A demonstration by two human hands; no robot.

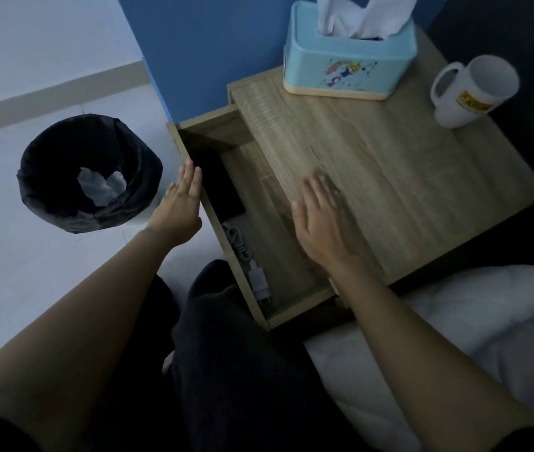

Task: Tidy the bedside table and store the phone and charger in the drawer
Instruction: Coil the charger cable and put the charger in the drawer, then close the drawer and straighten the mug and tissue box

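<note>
The wooden bedside table (406, 177) has its drawer (194, 164) pulled out to the left. Inside the drawer lie a black phone (218, 182) toward the back and a grey charger with coiled cable (249, 265) toward the front. My left hand (179, 207) rests flat with fingers together against the outside of the drawer's front panel. My right hand (321, 220) is spread open, blurred, over the table's left edge above the drawer, and holds nothing.
A light blue tissue box (347, 66) stands at the back of the tabletop, a white mug (469, 93) at its right. A black-lined bin (89, 172) with crumpled paper stands on the floor at left. White bedding (471, 337) lies at lower right.
</note>
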